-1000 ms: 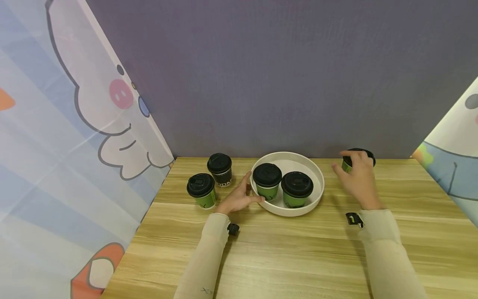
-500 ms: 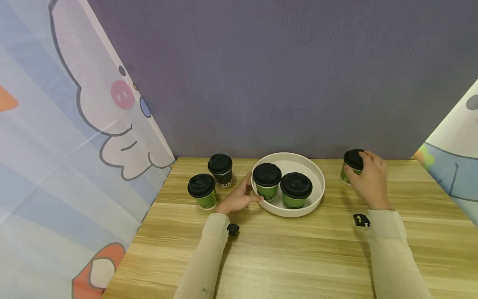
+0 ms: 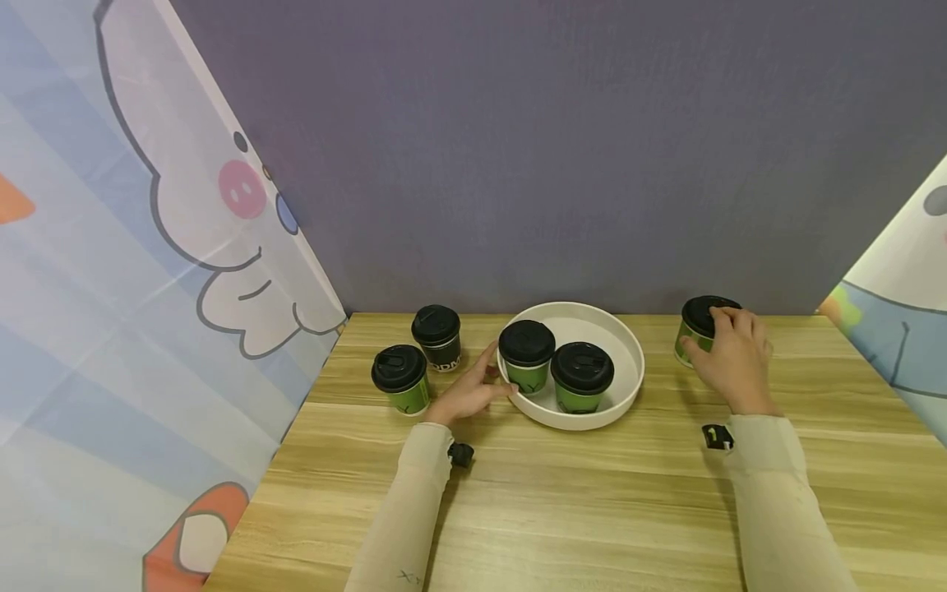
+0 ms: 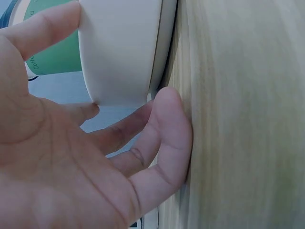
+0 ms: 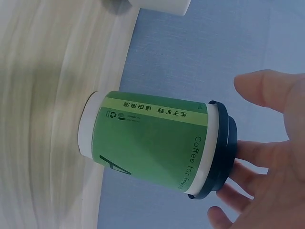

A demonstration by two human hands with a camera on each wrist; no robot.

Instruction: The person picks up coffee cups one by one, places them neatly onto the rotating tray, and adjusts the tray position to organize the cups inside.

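Note:
My left hand (image 3: 468, 396) is at the left side of a round white tray (image 3: 631, 386). In the left wrist view the thumb (image 4: 57, 26) touches the tray's rim and a fingertip meets its wall; the other fingers bend loosely below. Two green paper cups with black lids, a left one (image 3: 527, 376) and a right one (image 3: 579, 400), stand in the tray. My right hand (image 3: 734, 362) is at another lidded green cup (image 3: 684, 344) upright on the table. In the right wrist view its fingers touch the black lid (image 5: 221, 152), while the thumb is apart from it.
Left of the tray stand a green lidded cup (image 3: 408, 396) and a black lidded cup (image 3: 444, 353). A grey panel (image 3: 562, 164) rises behind the wooden table (image 3: 577, 510). A printed curtain (image 3: 96, 345) hangs at the left.
My right hand has moved right to the far-right cup, its fingers now at the lid. The two cups in the tray have shifted slightly left. My left hand has stayed by the tray.

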